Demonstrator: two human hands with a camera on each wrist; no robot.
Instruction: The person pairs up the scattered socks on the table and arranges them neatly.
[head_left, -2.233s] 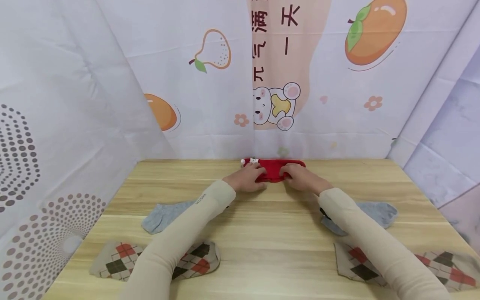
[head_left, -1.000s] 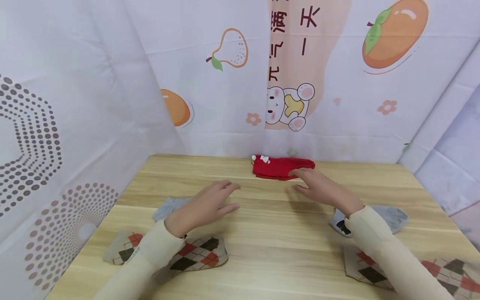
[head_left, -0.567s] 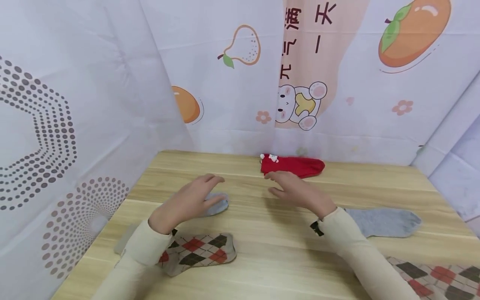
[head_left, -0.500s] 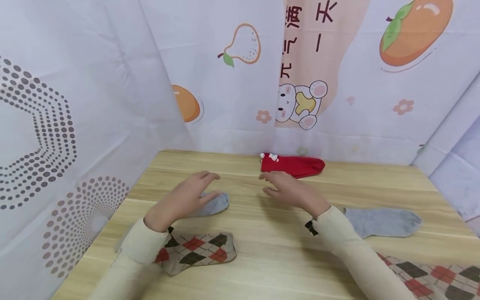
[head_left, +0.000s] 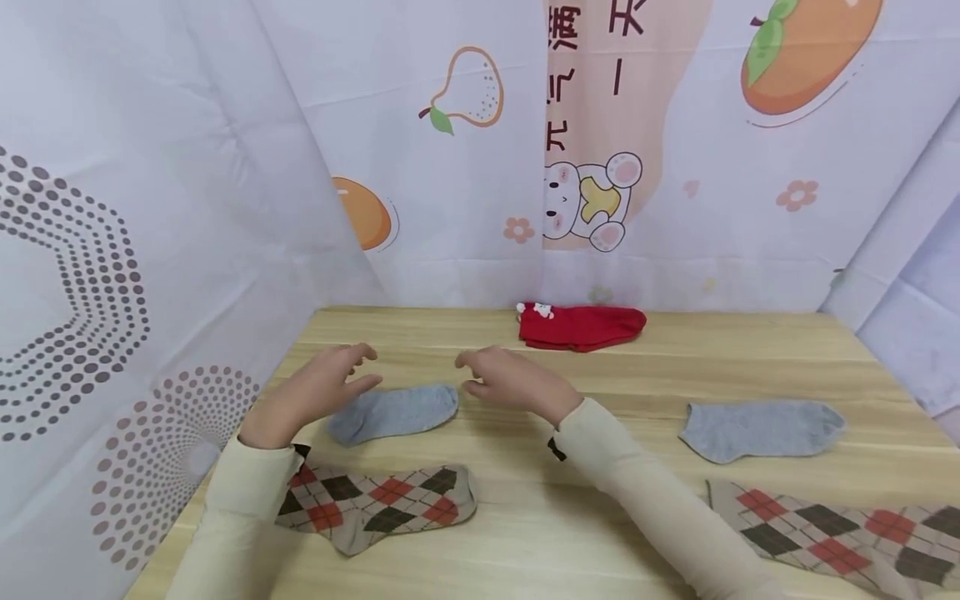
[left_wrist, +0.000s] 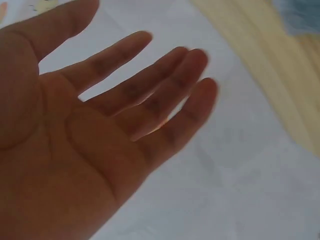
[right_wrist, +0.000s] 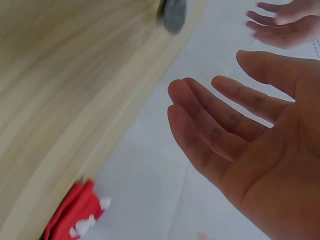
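Note:
My left hand hovers over the cuff end of the left grey sock, fingers relaxed and holding nothing. Past that sock's toe end, my right hand is raised with loosely bent fingers, also holding nothing. In the left wrist view the palm and spread fingers face the camera. The right wrist view likewise shows a bare palm. A red sock with white trim lies folded flat at the table's back edge, apart from both hands.
An argyle sock lies at the left front, partly under my left sleeve. To the right lie another grey sock and a second argyle sock. White printed curtains border the wooden table behind and at the sides.
Both hands have let go of the red sock at the back and moved left and nearer. The right hand has travelled from the red sock toward the left grey sock. The view has shifted.

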